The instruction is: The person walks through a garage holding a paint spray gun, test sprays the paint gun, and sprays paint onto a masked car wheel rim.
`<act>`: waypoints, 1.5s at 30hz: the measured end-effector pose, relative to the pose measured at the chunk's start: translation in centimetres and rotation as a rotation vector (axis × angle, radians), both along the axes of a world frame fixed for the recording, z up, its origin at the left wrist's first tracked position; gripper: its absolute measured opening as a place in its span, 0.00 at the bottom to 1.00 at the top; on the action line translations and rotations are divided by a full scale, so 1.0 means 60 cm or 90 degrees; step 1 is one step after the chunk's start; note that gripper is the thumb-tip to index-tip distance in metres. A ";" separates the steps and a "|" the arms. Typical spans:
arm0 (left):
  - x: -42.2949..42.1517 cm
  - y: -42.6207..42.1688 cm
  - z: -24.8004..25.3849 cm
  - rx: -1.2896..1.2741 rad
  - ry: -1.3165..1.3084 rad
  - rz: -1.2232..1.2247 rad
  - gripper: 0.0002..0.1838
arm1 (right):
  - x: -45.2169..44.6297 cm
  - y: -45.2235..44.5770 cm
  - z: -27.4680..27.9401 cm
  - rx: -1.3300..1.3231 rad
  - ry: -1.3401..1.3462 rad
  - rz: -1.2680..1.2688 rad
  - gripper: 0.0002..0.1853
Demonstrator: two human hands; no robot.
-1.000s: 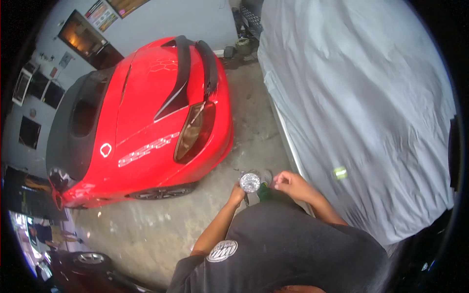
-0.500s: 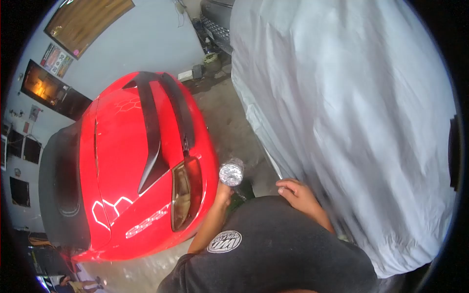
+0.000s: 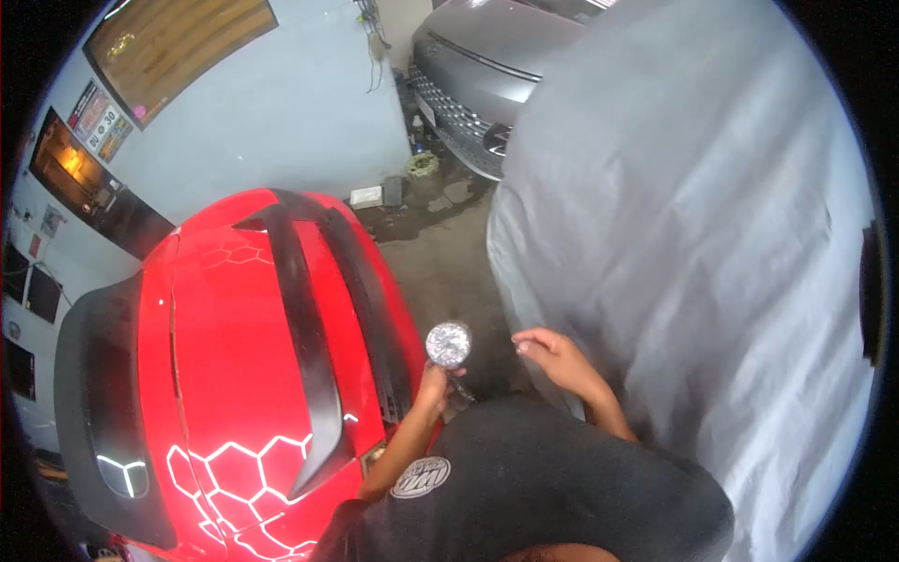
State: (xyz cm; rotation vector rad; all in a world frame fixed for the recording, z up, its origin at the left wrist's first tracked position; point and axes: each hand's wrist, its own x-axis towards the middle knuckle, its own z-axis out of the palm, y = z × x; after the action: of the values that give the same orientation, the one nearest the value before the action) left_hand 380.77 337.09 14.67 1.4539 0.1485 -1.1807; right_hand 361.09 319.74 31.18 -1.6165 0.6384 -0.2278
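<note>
1. Head view: left hand [image 3: 434, 386], closed on one round, silvery-topped object [image 3: 449, 345], which I see between red car [image 3: 234, 328] and right hand [image 3: 560, 361].
2. Right hand, apart from the object: fingers bent, thumb near forefinger; I cannot tell whether they pinch anything.
3. Grey cover [image 3: 693, 253], draped, near the right hand.
4. Dark shirt [image 3: 571, 478], pale badge [image 3: 420, 477] on chest.
</note>
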 end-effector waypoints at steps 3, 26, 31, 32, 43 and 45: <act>0.051 -0.018 0.019 -0.028 -0.002 0.010 0.23 | 0.096 -0.054 -0.041 -0.011 0.166 0.089 0.21; 0.584 -0.364 -0.009 0.002 0.017 0.227 0.19 | 0.794 -0.540 -0.616 -0.185 0.423 0.541 0.22; 0.708 -0.457 -0.102 0.003 0.002 0.284 0.11 | 0.962 -0.594 -0.535 -0.190 0.221 0.773 0.25; 0.733 -0.489 -0.140 0.013 -0.007 0.273 0.09 | 0.993 -0.612 -0.514 -0.160 0.260 0.800 0.28; 0.869 -0.766 -0.139 -0.044 -0.038 0.069 0.38 | 1.072 -0.692 -0.379 -0.238 0.225 0.359 0.36; 0.904 -0.822 -0.138 -0.036 -0.057 -0.024 0.42 | 1.089 -0.733 -0.401 -0.190 0.252 0.279 0.28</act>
State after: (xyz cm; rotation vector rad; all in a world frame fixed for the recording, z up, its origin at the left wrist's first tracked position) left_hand 434.98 287.78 6.36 1.4616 0.0258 -1.1400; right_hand 426.44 275.76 7.13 -2.0680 0.5437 0.3430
